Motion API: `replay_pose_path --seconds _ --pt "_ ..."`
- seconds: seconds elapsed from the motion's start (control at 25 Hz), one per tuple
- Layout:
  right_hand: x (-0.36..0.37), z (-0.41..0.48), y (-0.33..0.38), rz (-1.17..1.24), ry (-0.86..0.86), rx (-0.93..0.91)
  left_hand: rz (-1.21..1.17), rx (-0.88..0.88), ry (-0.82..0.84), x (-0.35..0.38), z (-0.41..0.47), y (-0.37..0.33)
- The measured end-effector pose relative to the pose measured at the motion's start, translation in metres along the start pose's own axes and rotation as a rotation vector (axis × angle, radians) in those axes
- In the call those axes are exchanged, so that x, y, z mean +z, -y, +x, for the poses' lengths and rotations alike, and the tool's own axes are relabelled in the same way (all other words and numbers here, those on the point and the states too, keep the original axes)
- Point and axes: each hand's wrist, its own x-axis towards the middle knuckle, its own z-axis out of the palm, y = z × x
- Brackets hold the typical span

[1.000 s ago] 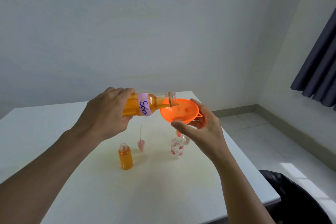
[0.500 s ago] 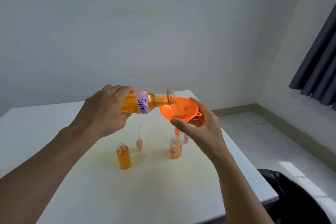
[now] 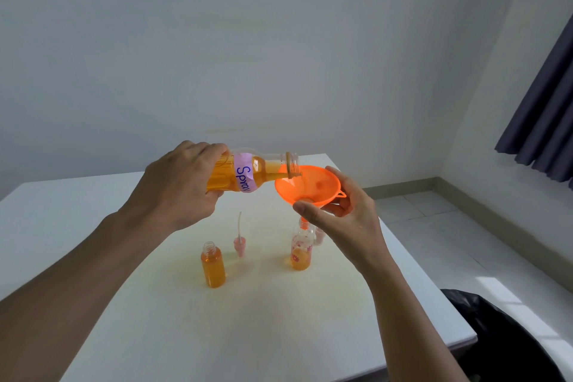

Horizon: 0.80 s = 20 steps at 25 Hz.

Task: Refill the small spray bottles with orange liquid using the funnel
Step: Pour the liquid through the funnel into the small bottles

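Head view: left hand (image 3: pixel 176 186) gripped the big refill bottle (image 3: pixel 248 174) by its base, fingers (image 3: pixel 204 149) curled round it. The bottle was tipped near-horizontal at centre frame, with its mouth over the rim of the orange funnel (image 3: pixel 310 184). Purple label read "Spray". Orange liquid reached the lip of the mouth; any stream was too thin to make out.

Right hand (image 3: pixel 347 214) held the funnel from below, thumb and fingertips pinching the cone under the rim. The funnel spout met the neck of the flowered spray bottle (image 3: pixel 300 250); how far it went in, can't tell. That bottle stood upright on the white bench (image 3: pixel 155 319), just below centre, partly filled with orange.

Further left in frame stood a plain spray bottle (image 3: pixel 213 267), capless, upright, nearly full of orange. Between the two small bottles, slightly higher in frame, a pink spray head (image 3: pixel 239 243) stood with its dip tube pointing up. Second pinkish cap (image 3: pixel 319 236) just behind the flowered bottle, partly hidden by the right hand.

Dark curtain (image 3: pixel 545 121) at right edge, black object (image 3: pixel 511 335) in lower right corner.
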Motion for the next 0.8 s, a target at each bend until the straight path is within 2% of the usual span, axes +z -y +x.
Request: replay_pose_path --seconds 0.8 --pt "-0.0005 0.0018 -0.0028 0.012 0.006 -0.01 0.0 -0.009 0.007 -0.0007 -0.0047 -0.0011"
